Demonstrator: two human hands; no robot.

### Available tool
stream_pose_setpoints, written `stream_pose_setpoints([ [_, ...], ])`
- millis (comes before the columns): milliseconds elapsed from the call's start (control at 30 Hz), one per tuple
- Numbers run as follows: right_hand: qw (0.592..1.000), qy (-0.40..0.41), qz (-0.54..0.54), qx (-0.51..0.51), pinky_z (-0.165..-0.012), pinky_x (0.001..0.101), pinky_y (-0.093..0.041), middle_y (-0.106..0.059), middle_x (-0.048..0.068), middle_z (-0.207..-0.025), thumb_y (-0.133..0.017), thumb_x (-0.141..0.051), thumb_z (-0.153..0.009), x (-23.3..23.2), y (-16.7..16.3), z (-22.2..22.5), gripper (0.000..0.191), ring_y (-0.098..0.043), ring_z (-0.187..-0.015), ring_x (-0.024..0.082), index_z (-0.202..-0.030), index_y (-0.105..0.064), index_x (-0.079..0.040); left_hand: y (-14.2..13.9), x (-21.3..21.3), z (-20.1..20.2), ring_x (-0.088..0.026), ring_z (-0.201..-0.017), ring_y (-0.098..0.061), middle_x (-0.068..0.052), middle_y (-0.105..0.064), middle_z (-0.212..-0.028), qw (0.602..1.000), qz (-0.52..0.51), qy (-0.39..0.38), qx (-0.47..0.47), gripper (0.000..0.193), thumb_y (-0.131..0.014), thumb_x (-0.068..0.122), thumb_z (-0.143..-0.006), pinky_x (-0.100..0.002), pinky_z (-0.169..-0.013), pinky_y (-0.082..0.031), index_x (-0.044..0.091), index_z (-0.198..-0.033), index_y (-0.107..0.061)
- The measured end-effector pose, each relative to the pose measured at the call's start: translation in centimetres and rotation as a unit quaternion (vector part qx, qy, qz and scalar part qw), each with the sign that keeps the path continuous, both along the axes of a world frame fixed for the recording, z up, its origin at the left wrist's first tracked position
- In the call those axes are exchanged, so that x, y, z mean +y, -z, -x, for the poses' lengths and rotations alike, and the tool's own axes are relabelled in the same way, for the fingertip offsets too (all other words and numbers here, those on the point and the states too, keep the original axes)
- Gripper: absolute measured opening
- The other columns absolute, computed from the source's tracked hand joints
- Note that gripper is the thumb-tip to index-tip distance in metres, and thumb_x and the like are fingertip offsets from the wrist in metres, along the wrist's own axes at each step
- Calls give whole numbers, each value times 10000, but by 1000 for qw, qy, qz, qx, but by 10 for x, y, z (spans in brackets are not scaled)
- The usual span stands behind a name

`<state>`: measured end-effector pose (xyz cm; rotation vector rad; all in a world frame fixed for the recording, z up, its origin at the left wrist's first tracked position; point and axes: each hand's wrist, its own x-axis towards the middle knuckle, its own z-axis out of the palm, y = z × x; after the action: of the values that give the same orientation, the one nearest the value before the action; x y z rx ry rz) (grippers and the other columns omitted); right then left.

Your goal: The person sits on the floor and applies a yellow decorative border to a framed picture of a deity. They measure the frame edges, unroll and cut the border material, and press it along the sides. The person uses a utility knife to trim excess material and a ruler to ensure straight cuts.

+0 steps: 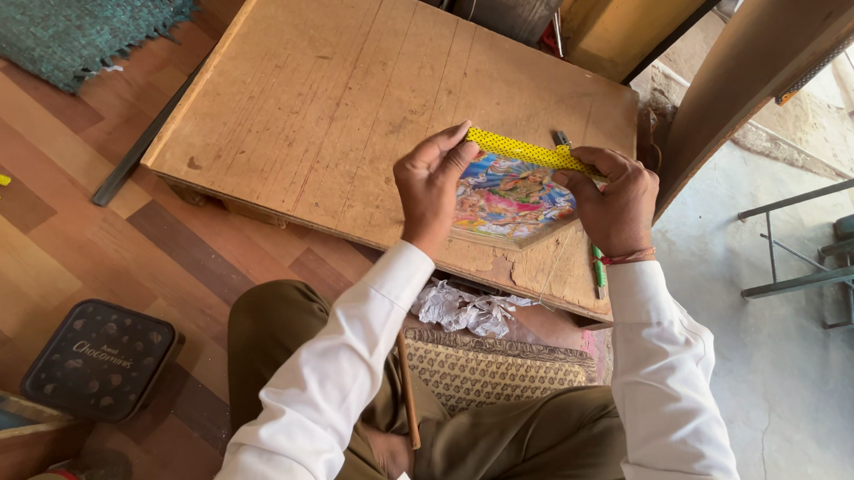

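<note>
Though scuffed, wooden board (341, 89) on floor (48, 250)

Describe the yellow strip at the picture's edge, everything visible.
The yellow strip is narrow, flat and bright yellow with rows of small dark dots. It lies along the upper edge of the colourful printed picture, slanting down to the right over the wooden board. The left hand pinches its left end with thumb and fingers; the right hand covers its right end. Material unclear.
</note>
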<state>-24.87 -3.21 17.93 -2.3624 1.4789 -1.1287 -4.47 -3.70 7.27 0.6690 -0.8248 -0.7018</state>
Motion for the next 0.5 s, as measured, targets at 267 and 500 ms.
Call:
stream_pose_setpoints([
  [267,999,-9,33,22,-771,327,-577,-773,170,-976,-888,-104,-800,5,1,1,299,-767,-845,238,-1045,-767,17,17,-35,-42,-151,-916,-695,-93,-763,-979,927,-69,321,180,127,-738,7,-907,-276,-886,-550,-22,-1029,-757],
  [500,990,19,-107,-86,-648,306,-620,-785,114,-980,-824,-129,-815,2,-2,-4,289,-776,-804,212,-1074,-751,-24,-7,-13,-21,-172,-931,-708,-102,-773,-1025,996,-50,66,-14,122,-684,39,-1011,-295,-868,-571,-32,-1091,-744],
])
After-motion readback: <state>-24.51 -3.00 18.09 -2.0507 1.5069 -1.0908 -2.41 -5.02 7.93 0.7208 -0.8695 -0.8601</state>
